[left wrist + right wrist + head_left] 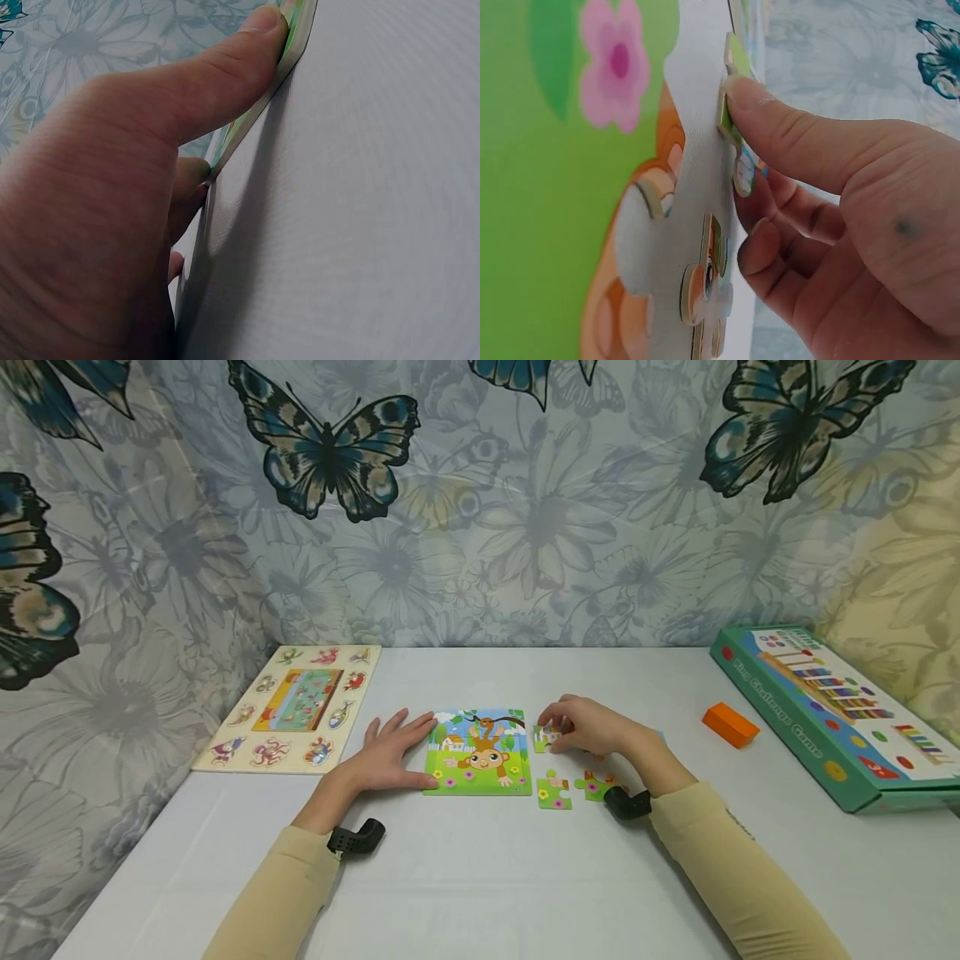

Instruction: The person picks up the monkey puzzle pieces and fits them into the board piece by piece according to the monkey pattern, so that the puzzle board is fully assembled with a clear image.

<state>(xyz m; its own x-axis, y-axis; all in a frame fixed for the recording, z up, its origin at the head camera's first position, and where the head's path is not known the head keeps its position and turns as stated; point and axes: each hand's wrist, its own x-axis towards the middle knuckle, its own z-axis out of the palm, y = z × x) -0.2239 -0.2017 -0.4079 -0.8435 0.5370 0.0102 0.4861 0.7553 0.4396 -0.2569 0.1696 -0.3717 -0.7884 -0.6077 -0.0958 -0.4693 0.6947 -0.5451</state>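
Observation:
A square picture puzzle (483, 760) of a brown monkey hanging from a branch lies flat on the table. At its left side, my left hand (384, 758) is spread, with the thumb and fingertips touching its edge; the thumb (217, 82) lies on the rim in the left wrist view. To the right of the picture, my right hand (596, 727) pinches a green puzzle piece (744, 171) between thumb and fingers. Near that hand lie loose puzzle pieces, one with a pink flower (553, 794) and another (592, 788) partly behind the wrist camera.
At the back left lies a cream board (300, 760) with sea-animal pictures. An orange block (731, 725) stands on the right, beside a green game box (795, 727). A butterfly-patterned cloth (480, 568) hangs behind the white table (465, 885).

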